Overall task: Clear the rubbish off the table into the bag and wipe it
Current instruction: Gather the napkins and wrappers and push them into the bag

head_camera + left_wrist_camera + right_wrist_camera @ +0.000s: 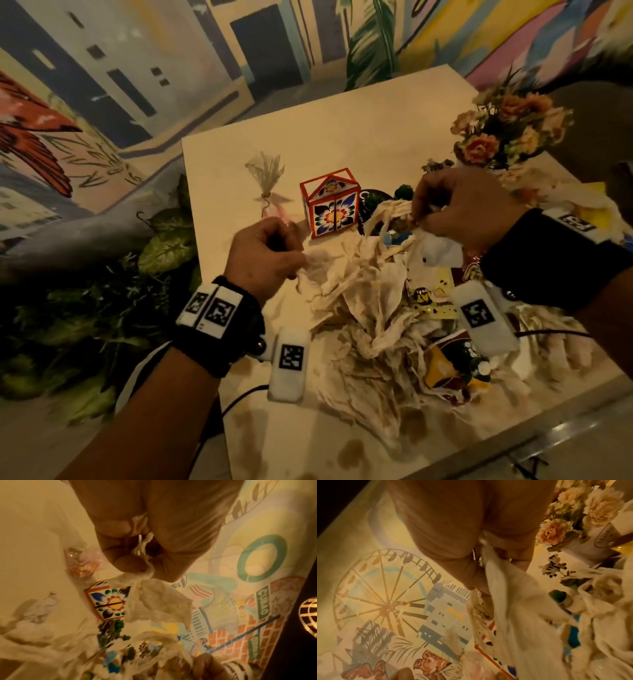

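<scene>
A thin, crumpled whitish bag lies spread over the near half of the pale table. My left hand pinches one edge of it between thumb and curled fingers; the left wrist view shows that pinch with the bag hanging below. My right hand grips the opposite edge, with a bag strip running out of the fist. Coloured wrappers and packets sit in and around the folds; I cannot tell which are inside.
A small floral box stands just beyond my hands, a cellophane sweet bag to its left. A flower pot stands at the far right, a zebra figure near it. Brown stains mark the near table edge. Leafy plants fill the left.
</scene>
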`<state>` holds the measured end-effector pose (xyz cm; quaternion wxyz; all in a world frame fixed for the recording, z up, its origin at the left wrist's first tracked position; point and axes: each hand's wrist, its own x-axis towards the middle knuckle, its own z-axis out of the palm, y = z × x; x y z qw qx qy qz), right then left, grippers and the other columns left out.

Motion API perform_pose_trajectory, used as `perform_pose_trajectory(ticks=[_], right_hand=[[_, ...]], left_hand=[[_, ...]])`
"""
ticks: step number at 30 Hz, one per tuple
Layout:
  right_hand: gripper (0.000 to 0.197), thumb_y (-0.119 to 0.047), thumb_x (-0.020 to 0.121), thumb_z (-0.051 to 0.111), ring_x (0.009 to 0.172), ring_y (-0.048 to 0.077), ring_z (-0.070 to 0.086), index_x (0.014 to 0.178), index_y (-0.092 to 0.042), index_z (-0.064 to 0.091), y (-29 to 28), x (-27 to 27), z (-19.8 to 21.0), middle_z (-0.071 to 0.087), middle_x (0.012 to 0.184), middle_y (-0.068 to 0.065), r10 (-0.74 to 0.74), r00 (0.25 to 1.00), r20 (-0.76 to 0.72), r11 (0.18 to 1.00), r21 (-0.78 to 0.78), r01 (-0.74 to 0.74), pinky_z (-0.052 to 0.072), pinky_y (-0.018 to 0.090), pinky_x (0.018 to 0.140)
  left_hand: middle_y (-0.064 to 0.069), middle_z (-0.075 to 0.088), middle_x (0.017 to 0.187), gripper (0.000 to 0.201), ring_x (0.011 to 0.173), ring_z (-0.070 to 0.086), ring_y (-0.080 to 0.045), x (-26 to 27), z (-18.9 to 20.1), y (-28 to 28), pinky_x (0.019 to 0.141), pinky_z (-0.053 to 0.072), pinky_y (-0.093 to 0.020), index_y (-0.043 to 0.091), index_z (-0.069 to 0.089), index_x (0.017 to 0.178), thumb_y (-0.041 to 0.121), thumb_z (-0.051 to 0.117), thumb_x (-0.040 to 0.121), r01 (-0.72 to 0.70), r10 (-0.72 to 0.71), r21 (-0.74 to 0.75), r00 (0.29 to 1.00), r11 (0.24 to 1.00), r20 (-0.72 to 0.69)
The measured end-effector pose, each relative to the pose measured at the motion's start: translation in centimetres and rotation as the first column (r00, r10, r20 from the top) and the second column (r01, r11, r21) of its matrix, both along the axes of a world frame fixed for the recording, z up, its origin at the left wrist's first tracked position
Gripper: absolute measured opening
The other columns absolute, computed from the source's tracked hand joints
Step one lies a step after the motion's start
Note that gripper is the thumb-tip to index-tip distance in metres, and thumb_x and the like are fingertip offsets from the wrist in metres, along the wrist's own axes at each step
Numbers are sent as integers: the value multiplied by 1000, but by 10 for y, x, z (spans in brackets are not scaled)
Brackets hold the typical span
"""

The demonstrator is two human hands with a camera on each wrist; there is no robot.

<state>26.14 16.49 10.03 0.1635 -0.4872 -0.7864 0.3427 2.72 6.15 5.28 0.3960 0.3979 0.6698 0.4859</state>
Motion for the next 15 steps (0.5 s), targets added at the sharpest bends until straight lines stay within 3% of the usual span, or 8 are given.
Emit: perform_pose_trajectory(ticks=[3,5,8,10,12,15], right_hand=[[18,6,69,70,72,20,63,71,-11,64,-1,-3,17,67,74,4,-10,1000,-6,1000,-22,10,55,32,67],[18,6,67,72,67,15,61,71,-10,65,-3,-11,28,67,73,2,5,1000,-28,999,-35,-6,55,24,63],[16,4,66,73,66,11,60,72,-9,67,-11,-37,44,68,73,1,77,995,-59,996,-50,-80,52,17,61],[15,5,66,72,65,12,60,71,-8,67,-17,-66,49,68,73,5,154,986,-64,987,-45,-157,52,19,60],[15,6,65,70,63,17,61,68,-8,67,-23,-100,46,69,71,10,224,972,-71,972,-57,-229,53,27,62],[14,4,67,68,56,13,58,67,-9,68,-35,-156,32,66,63,6,308,950,-49,945,-95,-311,52,30,59]], left_hand=[[-16,58,64,32,50,52,-19,-17,13,-3,46,45,-26,14,57,53,-15,71,54,-48,44,61,997,997,67],[-9,61,60,24,51,52,-21,-30,17,-6,46,45,-25,18,59,49,-4,68,49,-79,71,76,992,994,100],[-1,62,57,21,49,53,-19,-61,15,-14,47,46,-23,19,60,49,-2,62,49,-162,152,71,981,984,124],[2,61,54,24,47,53,-14,-86,12,-25,48,46,-22,18,59,50,-5,63,52,-223,220,46,973,974,69],[6,58,47,30,44,51,-8,-112,5,-41,47,46,-21,14,55,56,-15,64,60,-279,279,17,960,960,-16],[7,56,45,30,44,49,-6,-158,-15,-72,47,45,-22,8,52,59,-19,61,67,-383,368,-64,915,922,-166]])
